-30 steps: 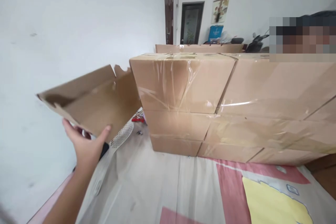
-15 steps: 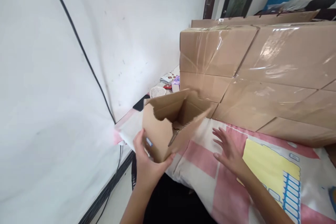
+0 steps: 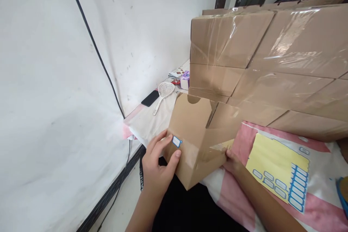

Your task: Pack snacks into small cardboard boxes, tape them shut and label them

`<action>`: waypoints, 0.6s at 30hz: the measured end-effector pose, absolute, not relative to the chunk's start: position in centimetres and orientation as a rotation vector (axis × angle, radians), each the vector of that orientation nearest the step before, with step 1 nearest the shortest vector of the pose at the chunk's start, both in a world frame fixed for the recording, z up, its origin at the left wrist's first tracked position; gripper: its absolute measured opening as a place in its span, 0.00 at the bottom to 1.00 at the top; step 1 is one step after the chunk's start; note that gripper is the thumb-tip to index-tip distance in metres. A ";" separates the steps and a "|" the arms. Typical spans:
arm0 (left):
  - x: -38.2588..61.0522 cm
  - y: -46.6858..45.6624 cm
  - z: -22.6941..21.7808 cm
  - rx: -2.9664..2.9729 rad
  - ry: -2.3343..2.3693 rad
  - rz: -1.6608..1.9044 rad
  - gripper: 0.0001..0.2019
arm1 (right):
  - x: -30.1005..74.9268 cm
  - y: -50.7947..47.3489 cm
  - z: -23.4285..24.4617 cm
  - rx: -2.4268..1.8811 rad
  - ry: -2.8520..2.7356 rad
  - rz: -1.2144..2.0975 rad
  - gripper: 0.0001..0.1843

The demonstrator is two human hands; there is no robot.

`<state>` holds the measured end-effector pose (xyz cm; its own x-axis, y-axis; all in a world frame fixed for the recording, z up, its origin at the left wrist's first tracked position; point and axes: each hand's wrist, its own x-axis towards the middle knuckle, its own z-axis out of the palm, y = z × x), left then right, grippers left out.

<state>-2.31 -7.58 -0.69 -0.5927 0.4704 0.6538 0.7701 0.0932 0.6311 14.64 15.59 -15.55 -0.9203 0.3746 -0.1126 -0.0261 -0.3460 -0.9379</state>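
Observation:
A small brown cardboard box (image 3: 199, 136) with open flaps rests at the near edge of a table covered with a pink, white and yellow cloth (image 3: 274, 168). My left hand (image 3: 159, 163) grips its left side, thumb by a small blue-edged sticker (image 3: 176, 141). My right hand (image 3: 232, 161) presses against the box's right side, fingers mostly hidden behind the cardboard.
A stack of large cardboard cartons wrapped in clear film (image 3: 272, 61) fills the table behind the box. A white slotted scoop (image 3: 163, 92), a black phone (image 3: 150, 98) and small packets (image 3: 181, 76) lie by the white wall. A black cable (image 3: 100, 65) runs down the wall.
The box has come from the raised left hand down to the table edge and been turned. My right hand came in and now touches the box's right side.

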 end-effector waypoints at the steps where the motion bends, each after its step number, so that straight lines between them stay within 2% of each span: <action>1: -2.5 -7.7 -0.7 -1.208 -2.088 -1.479 0.11 | 14.5 15.6 -15.7 -0.460 -1.620 2.359 0.38; 4: -3.1 -8.1 -1.0 -1.198 -2.068 -1.350 0.04 | 14.4 15.8 -16.0 -0.476 -1.589 2.382 0.36; 12: -3.7 -9.0 -2.1 -1.293 -1.887 -1.081 0.09 | 14.6 15.4 -15.6 -0.575 -1.545 2.359 0.32; 15: -4.4 -9.1 -2.5 -1.169 -1.969 -1.130 0.06 | 14.6 15.1 -15.7 -0.549 -1.560 2.338 0.33; 18: -5.9 -9.7 -2.7 -0.898 -2.111 -1.316 0.05 | 14.3 15.1 -15.6 -0.556 -1.552 2.201 0.38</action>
